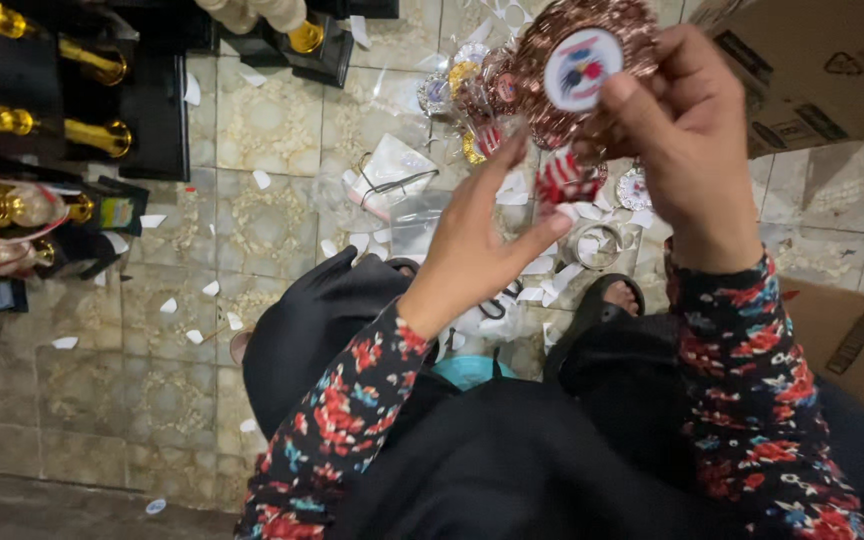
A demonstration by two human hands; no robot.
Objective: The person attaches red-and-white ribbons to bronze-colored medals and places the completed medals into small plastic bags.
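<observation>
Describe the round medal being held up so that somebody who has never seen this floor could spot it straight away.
Start at the brown cardboard box at the upper right; just left of it the right hand pinches a bronze-coloured round medal while the left hand reaches towards it. Unlike the smaller medals on the tiled floor beneath, it is raised, with a white centre disc.

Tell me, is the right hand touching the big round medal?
Touching. The head view shows the right hand with its fingers wrapped over the edge of the bronze medal, holding it up off the floor.
</observation>
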